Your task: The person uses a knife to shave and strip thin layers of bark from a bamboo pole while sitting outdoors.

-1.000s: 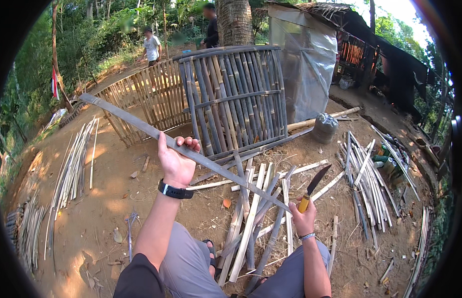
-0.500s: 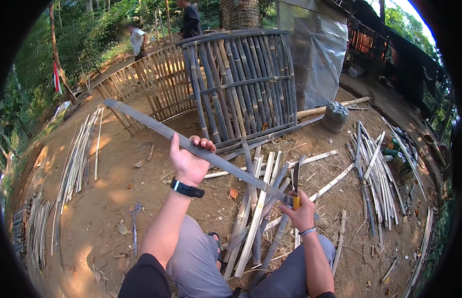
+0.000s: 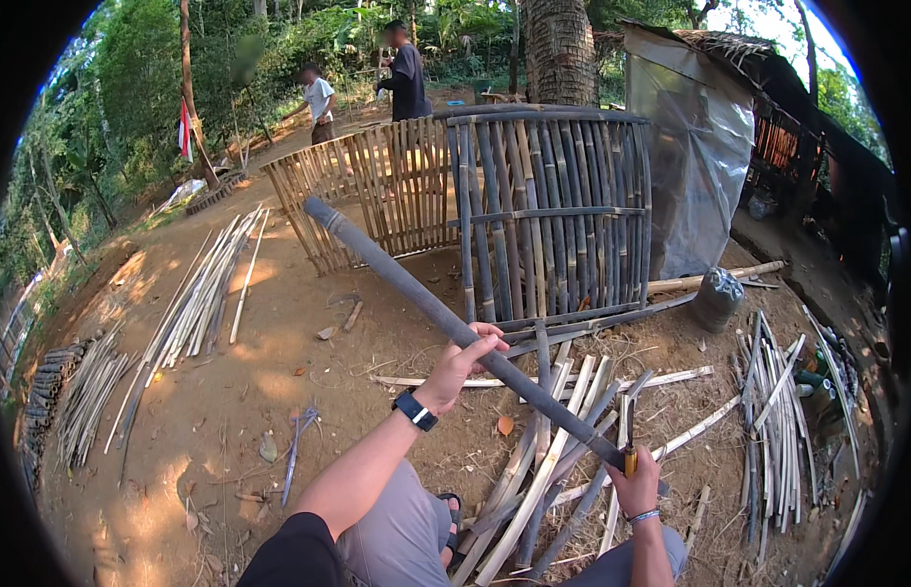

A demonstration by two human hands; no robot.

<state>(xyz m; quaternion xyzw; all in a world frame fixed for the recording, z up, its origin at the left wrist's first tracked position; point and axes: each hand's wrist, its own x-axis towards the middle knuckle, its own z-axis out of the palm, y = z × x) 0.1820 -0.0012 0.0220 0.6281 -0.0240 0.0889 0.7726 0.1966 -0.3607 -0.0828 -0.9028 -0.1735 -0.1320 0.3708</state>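
A long piece of dark bamboo (image 3: 407, 281) slants across in front of me, its far end up to the left and its near end down to the right. My left hand (image 3: 463, 364) is closed round its middle, thumb and fingers on the bamboo. Lower right, my right hand (image 3: 638, 481) grips a knife with a yellowish handle (image 3: 630, 460), its blade pointing up and away. That same hand is against the bamboo's near end; whether its fingers also clasp the bamboo is partly hidden. Split bamboo strips (image 3: 544, 460) lie on the ground beneath.
A dark bamboo panel (image 3: 558, 210) stands ahead, with a paler slatted fence (image 3: 367, 186) to its left. Bundles of strips lie left (image 3: 201, 293) and right (image 3: 776, 430). A filled plastic bag (image 3: 718, 298) sits near the sheeted shelter (image 3: 705, 186). Two people are beyond the fence.
My left hand has gone from palm up with fingers loosely curled to closed round the bamboo. The bamboo has turned, showing a rounder face. The view has shifted; the knife stays in my right hand.
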